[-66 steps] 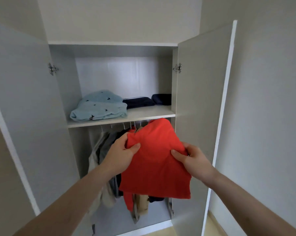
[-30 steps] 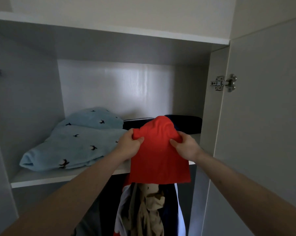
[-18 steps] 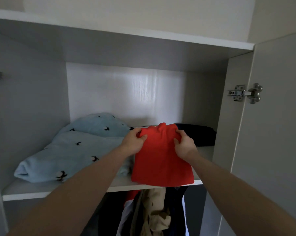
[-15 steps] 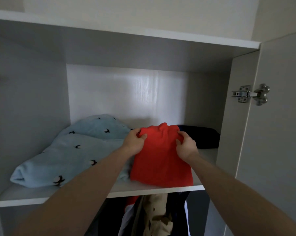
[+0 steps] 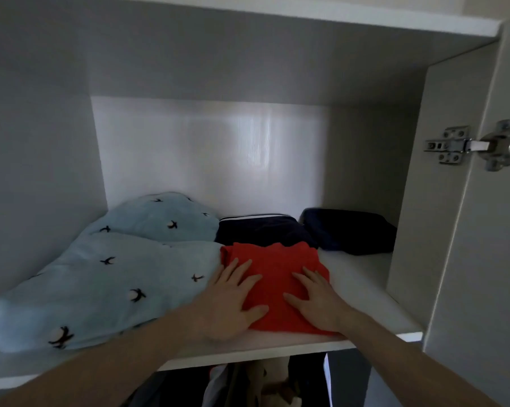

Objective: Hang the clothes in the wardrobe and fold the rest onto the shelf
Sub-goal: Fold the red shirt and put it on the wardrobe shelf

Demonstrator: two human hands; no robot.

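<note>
The folded red garment [image 5: 272, 277] lies flat on the white wardrobe shelf [image 5: 362, 277], a little right of the frame's centre and close to the shelf's front edge. Both hands are spread on top of it with fingers straight, palms down, gripping nothing. The left hand [image 5: 233, 301] covers the garment's left side, its heel reaching past the front edge of the cloth onto the bare shelf; the right hand [image 5: 318, 301] sits on the right side, with a strip of red showing between the two thumbs.

Touching the garment's left edge is a bulky light blue blanket [image 5: 101, 277] dotted with small dark bird shapes (it fills the whole lower left of the shelf and mounds up toward the back). Directly behind the red piece is a dark navy folded item with a white stripe [image 5: 262, 230], and to its right, toward the back right corner, another dark folded item [image 5: 350, 233].

At the right of the frame the open wardrobe door [image 5: 488, 259] carries a metal hinge [image 5: 476, 148]. Below the shelf, at the bottom centre, the tops of hanging clothes [image 5: 247, 386] show in shadow.
</note>
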